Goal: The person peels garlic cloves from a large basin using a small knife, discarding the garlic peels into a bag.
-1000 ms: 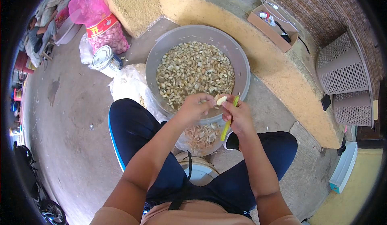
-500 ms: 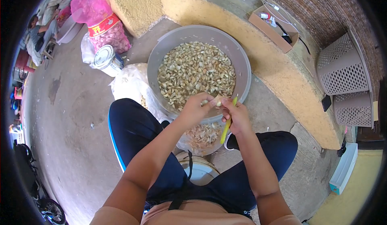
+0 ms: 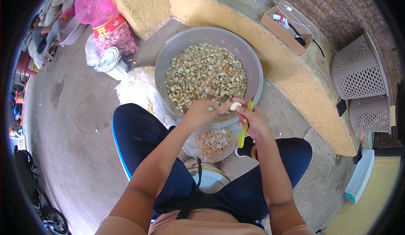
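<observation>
Draws left hand (image 3: 200, 113) away, pinching skin (image 3: 223, 107) | pinches clove (image 3: 235, 106) in right hand (image 3: 255, 124), knife (image 3: 243, 136) alongside | hovers above near rim of tub (image 3: 222, 124) | bares more clove than before

One large round tub (image 3: 253, 62) holds cloves (image 3: 204, 72), too many to count. There is one yellow-green knife (image 3: 244, 131), one clear bag (image 3: 190, 145) of uncounted peelings (image 3: 213, 142), and one white bag (image 3: 134, 88). Also: one lidded can (image 3: 114, 63), one cardboard box (image 3: 279, 37), two perforated baskets (image 3: 359, 71), one lilac basin (image 3: 73, 32) and, at far left, one other person (image 3: 41, 36).
</observation>
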A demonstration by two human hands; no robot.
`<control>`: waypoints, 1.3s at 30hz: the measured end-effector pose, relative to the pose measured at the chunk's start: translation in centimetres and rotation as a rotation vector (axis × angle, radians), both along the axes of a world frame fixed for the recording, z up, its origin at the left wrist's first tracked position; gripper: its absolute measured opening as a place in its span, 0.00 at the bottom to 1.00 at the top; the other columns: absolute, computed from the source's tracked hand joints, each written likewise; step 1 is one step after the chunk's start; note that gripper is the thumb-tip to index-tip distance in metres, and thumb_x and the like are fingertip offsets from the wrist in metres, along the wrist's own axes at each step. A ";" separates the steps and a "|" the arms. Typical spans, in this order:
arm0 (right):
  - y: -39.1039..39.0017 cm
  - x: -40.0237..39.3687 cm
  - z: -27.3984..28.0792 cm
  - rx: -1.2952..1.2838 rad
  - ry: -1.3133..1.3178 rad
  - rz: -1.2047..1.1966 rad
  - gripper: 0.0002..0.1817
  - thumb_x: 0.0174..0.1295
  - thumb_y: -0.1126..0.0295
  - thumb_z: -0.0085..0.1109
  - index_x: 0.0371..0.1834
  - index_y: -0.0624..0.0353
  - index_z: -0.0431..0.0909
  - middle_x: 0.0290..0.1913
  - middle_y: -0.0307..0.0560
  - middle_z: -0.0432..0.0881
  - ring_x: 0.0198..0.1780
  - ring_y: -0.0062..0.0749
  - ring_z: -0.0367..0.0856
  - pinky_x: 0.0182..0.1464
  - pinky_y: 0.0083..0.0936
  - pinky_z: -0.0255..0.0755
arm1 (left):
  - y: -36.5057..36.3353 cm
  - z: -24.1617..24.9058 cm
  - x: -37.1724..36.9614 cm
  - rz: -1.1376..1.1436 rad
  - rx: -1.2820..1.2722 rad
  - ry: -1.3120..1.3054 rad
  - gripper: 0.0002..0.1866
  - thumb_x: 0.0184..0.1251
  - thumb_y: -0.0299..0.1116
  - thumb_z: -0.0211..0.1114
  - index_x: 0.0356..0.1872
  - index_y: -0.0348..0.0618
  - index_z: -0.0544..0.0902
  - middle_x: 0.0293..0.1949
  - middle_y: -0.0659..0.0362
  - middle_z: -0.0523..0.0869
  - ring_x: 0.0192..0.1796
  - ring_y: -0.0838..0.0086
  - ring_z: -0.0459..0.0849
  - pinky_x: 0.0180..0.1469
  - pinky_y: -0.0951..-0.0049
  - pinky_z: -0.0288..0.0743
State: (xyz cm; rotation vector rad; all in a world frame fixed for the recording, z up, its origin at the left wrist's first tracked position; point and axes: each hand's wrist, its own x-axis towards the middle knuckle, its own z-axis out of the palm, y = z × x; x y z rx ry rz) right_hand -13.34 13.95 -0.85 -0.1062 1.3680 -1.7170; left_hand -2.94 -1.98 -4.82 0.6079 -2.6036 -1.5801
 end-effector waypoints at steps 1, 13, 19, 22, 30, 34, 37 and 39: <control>0.1 -0.1 -0.1 0.026 0.045 0.016 0.18 0.54 0.73 0.56 0.48 0.67 0.71 0.39 0.45 0.80 0.19 0.12 0.62 0.22 0.11 0.61 | 0.3 0.4 0.3 -0.052 -0.038 -0.073 0.10 0.49 0.39 0.64 0.28 0.43 0.82 0.28 0.55 0.82 0.34 0.65 0.79 0.40 0.69 0.71; -0.3 0.1 -1.7 0.513 0.520 0.258 0.13 0.51 0.67 0.61 0.38 0.61 0.79 0.24 0.36 0.76 0.19 0.15 0.66 0.21 0.16 0.62 | 5.4 -5.6 2.0 -0.509 -0.425 -0.502 0.16 0.45 0.48 0.63 0.27 0.47 0.82 0.29 0.54 0.82 0.34 0.61 0.81 0.35 0.62 0.73; -3.7 0.3 -6.6 0.672 1.051 0.505 0.14 0.46 0.60 0.58 0.27 0.62 0.79 0.24 0.55 0.78 0.29 0.47 0.78 0.34 0.39 0.69 | 6.0 -6.7 2.2 -0.679 -0.286 -0.493 0.15 0.50 0.42 0.57 0.30 0.42 0.83 0.32 0.50 0.82 0.35 0.57 0.81 0.37 0.59 0.73; -9.0 2.4 -5.4 0.555 0.996 0.549 0.15 0.45 0.59 0.57 0.24 0.62 0.78 0.26 0.59 0.78 0.32 0.52 0.77 0.37 0.40 0.70 | 7.9 -17.3 1.8 -0.767 -0.186 -0.252 0.15 0.52 0.41 0.55 0.32 0.42 0.82 0.29 0.52 0.82 0.31 0.62 0.81 0.32 0.62 0.73; -16.7 6.6 -0.9 0.290 0.875 0.451 0.17 0.45 0.61 0.57 0.29 0.65 0.76 0.28 0.62 0.77 0.34 0.54 0.76 0.40 0.40 0.69 | 4.8 -12.7 2.8 -0.471 0.759 -0.165 0.15 0.55 0.40 0.57 0.42 0.45 0.75 0.20 0.62 0.77 0.18 0.80 0.72 0.14 0.78 0.63; -14.3 4.5 -0.8 0.315 0.928 0.491 0.15 0.49 0.61 0.57 0.29 0.65 0.76 0.26 0.57 0.78 0.27 0.45 0.78 0.31 0.35 0.71 | 3.7 -4.2 0.9 -0.554 0.513 -0.412 0.15 0.55 0.39 0.56 0.41 0.43 0.75 0.24 0.61 0.77 0.19 0.79 0.74 0.14 0.78 0.64; -11.3 2.7 1.4 0.204 0.489 0.412 0.13 0.55 0.62 0.56 0.30 0.63 0.75 0.18 0.41 0.76 0.13 0.21 0.70 0.17 0.18 0.66 | 3.6 -3.6 0.5 -0.436 0.614 -0.400 0.14 0.55 0.37 0.56 0.41 0.44 0.74 0.29 0.62 0.78 0.20 0.79 0.75 0.15 0.80 0.63; -9.9 1.2 3.5 0.199 0.431 0.200 0.12 0.57 0.62 0.56 0.33 0.61 0.74 0.18 0.38 0.75 0.13 0.18 0.68 0.16 0.15 0.65 | 3.5 -2.6 0.4 -0.393 0.646 -0.401 0.14 0.55 0.38 0.56 0.42 0.45 0.73 0.29 0.63 0.78 0.21 0.81 0.75 0.16 0.82 0.63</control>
